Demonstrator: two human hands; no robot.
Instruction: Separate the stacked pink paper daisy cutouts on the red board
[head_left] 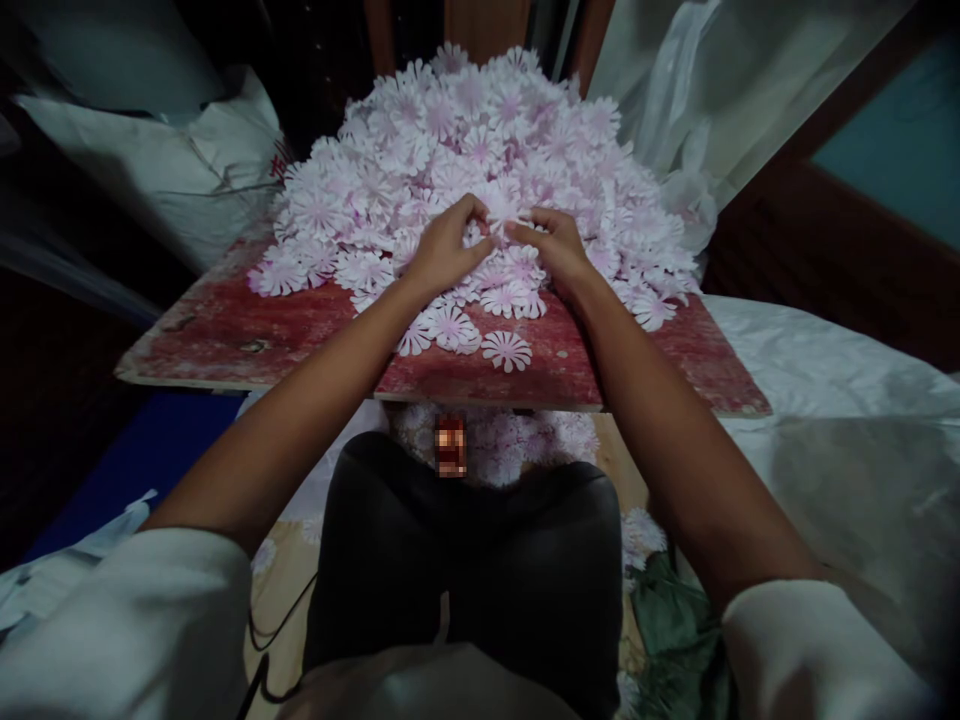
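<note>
A big heap of white flower cut-outs (450, 130) with pinkish centres covers the back of a worn red board (315, 335). In front of the heap, both hands meet at one flower cut-out (504, 205). My left hand (454, 240) pinches it from the left, thumb and fingers close together. From the right, my right hand (559, 240) grips the same flower between thumb and forefinger. Below the hands, a single flower (506, 350) lies flat near the board's front edge, with a few more beside it.
A white sack (172, 170) stands left of the board, and clear plastic bags (686, 170) hang at the right. White sheeting (840, 350) lies right of the board. Under it, more flowers (517, 445) show beyond my knees. Dark green cloth (679, 630) lies at lower right.
</note>
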